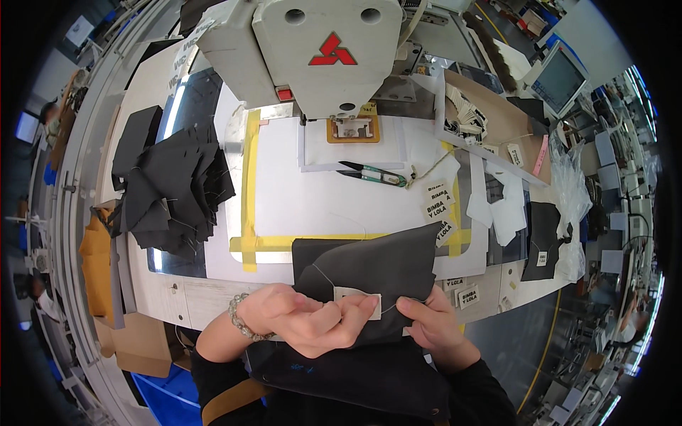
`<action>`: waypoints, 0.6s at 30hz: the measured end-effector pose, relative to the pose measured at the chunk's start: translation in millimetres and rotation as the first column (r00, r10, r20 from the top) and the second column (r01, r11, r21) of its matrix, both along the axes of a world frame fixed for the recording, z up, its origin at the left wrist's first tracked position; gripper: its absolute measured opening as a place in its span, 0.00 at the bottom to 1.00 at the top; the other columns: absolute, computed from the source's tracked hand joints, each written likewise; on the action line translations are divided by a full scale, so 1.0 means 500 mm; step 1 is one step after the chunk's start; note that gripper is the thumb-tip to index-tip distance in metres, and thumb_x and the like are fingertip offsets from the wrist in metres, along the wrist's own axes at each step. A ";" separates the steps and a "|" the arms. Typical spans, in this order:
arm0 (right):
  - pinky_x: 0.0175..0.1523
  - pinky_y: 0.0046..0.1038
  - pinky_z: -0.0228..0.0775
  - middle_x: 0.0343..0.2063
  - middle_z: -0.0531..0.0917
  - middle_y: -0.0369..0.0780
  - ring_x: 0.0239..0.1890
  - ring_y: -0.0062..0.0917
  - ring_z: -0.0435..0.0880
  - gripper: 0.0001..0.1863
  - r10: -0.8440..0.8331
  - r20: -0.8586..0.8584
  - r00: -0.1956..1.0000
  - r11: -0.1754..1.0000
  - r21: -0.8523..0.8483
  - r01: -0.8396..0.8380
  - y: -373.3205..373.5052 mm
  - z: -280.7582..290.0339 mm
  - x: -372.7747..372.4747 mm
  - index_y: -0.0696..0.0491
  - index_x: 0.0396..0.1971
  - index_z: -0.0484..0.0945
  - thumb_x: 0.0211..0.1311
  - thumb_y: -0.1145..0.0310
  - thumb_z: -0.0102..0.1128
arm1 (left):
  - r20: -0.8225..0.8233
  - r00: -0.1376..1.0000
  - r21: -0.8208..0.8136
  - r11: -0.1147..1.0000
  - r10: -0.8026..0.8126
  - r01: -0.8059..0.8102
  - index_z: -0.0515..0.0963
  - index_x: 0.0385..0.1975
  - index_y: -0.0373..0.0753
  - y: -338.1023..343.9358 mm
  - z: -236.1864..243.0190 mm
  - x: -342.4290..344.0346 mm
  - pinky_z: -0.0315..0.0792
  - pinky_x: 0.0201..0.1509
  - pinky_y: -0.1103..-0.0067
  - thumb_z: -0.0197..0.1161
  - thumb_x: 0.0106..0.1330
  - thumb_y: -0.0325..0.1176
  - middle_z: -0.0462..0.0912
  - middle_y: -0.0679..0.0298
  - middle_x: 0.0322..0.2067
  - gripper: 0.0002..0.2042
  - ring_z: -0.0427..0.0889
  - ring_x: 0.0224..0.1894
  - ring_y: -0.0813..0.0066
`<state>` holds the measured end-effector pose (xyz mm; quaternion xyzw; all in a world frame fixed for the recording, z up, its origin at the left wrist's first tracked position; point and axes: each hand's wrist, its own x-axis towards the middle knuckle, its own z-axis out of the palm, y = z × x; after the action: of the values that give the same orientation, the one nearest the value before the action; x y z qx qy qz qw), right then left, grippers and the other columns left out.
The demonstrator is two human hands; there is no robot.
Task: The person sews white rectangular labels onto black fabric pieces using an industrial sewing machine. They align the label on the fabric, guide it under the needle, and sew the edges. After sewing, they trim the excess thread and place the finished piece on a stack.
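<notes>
My left hand [312,319], with a beaded bracelet at the wrist, has its fingers curled closed on a small cream label [376,306] lying on a dark grey fabric piece [376,263]. My right hand [435,326] grips that fabric at its right, thumb on top beside a pale loose thread [321,273]. The fingertips of my left hand partly hide the label. Under both hands, darker material [341,380] lies across my lap.
A sewing machine [327,57] stands over the taped white work surface [291,199], with thread snips [373,174] below its head. Dark fabric stacks [170,184] lie left, a cardboard tray [529,160] and loose labels [438,206] right. A blue bin [160,394] sits lower left.
</notes>
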<state>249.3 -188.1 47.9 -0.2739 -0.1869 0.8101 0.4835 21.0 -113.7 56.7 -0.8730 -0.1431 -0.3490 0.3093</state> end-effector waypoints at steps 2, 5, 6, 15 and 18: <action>0.60 0.27 0.68 0.53 0.77 0.40 0.56 0.22 0.75 0.18 0.013 -0.019 1.000 1.000 -0.020 -0.013 -0.002 -0.002 0.002 0.61 0.57 0.70 0.68 0.77 0.52 | 0.025 1.000 -0.009 1.000 -0.011 0.011 0.85 0.36 0.63 0.001 0.001 0.002 0.57 0.46 0.69 0.73 0.49 0.40 0.62 0.81 0.30 0.12 0.59 0.34 0.82; 0.60 0.28 0.68 0.54 0.77 0.40 0.57 0.22 0.75 0.18 0.025 -0.028 0.999 0.997 -0.070 -0.027 -0.003 -0.002 0.005 0.60 0.57 0.69 0.69 0.76 0.52 | 0.048 0.999 -0.022 1.000 -0.020 0.021 0.84 0.34 0.63 0.001 0.002 0.004 0.56 0.44 0.71 0.73 0.48 0.40 0.62 0.81 0.30 0.12 0.59 0.34 0.82; 0.60 0.28 0.68 0.55 0.76 0.40 0.57 0.23 0.75 0.18 0.023 -0.036 0.999 0.997 -0.079 -0.026 -0.004 -0.002 0.004 0.60 0.58 0.69 0.69 0.76 0.52 | 0.053 0.998 -0.026 0.999 -0.022 0.023 0.84 0.34 0.63 0.001 0.002 0.004 0.56 0.43 0.71 0.73 0.47 0.40 0.62 0.81 0.30 0.12 0.59 0.34 0.82; 0.61 0.29 0.68 0.55 0.75 0.40 0.57 0.23 0.75 0.19 0.020 -0.097 0.995 0.993 -0.110 -0.031 -0.008 -0.006 0.003 0.58 0.59 0.68 0.69 0.76 0.52 | 0.040 0.999 -0.044 0.999 -0.022 0.024 0.85 0.34 0.62 0.000 0.009 0.002 0.52 0.37 0.75 0.73 0.46 0.37 0.62 0.81 0.30 0.14 0.59 0.33 0.83; 0.61 0.29 0.68 0.56 0.75 0.40 0.58 0.23 0.74 0.19 0.026 -0.105 0.994 0.993 -0.109 -0.037 -0.009 -0.007 0.004 0.58 0.59 0.68 0.69 0.76 0.52 | 0.043 0.999 -0.074 0.997 -0.031 0.034 0.85 0.35 0.62 -0.001 0.012 0.002 0.50 0.35 0.77 0.73 0.45 0.35 0.62 0.82 0.30 0.15 0.59 0.32 0.84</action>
<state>251.1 -192.4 44.6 -0.2547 -0.1208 0.8399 0.4637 21.9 -114.5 62.9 -0.8787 -0.1481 -0.3664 0.2678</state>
